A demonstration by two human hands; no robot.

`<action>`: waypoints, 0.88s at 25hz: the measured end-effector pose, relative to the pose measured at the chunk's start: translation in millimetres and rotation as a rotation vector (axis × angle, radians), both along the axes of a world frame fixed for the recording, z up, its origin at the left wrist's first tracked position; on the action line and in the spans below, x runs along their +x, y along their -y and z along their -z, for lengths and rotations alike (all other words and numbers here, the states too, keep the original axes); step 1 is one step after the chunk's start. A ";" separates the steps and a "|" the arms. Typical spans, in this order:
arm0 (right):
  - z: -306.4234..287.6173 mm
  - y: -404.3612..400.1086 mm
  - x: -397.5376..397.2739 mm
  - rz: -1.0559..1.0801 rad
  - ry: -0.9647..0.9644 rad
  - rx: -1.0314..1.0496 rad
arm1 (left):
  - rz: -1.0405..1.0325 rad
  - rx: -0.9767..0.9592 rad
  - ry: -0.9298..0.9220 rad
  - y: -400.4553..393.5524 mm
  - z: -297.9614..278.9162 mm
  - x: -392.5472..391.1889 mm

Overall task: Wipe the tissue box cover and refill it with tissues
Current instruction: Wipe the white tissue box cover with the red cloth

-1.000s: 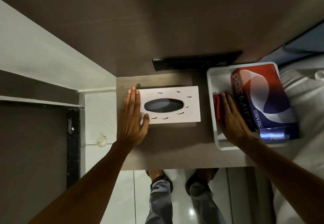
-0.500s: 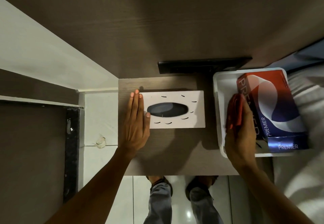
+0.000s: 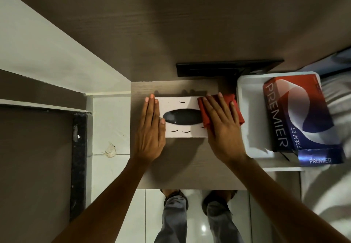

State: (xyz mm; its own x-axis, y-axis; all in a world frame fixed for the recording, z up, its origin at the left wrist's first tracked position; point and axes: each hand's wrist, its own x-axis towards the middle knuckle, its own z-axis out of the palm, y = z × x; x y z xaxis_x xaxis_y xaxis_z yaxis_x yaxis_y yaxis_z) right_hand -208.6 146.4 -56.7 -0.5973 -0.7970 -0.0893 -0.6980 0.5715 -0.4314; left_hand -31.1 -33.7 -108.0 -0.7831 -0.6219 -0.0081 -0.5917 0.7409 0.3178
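A white tissue box cover (image 3: pixel 178 131) with a dark oval slot lies on a small brown table (image 3: pixel 186 166). My left hand (image 3: pixel 151 130) lies flat against its left end, fingers together, thumb on the top face. My right hand (image 3: pixel 223 126) presses a folded red cloth (image 3: pixel 204 113) flat onto the cover's right end. To the right, a red and blue PREMIER tissue pack (image 3: pixel 296 113) lies in a white tray (image 3: pixel 247 121).
A dark ledge (image 3: pixel 228 68) runs behind the table under a brown wall panel. White bedding (image 3: pixel 338 98) lies past the tray on the right. Below the table edge are a tiled floor and my own legs (image 3: pixel 199 220).
My right hand lifted the red cloth out of the tray and carried it left onto the right end of the cover. My left hand stayed at the cover's left end.
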 end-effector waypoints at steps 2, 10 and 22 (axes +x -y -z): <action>-1.1 -17.8 -1.4 0.011 -0.016 0.005 | 0.012 0.008 0.006 -0.1 -0.6 0.4; -3.3 56.3 5.0 -0.096 0.036 -0.004 | 0.070 -0.012 -0.164 1.1 5.3 2.4; 0.7 13.5 -2.2 -0.028 -0.100 0.021 | 0.062 0.048 -0.139 4.0 4.7 1.2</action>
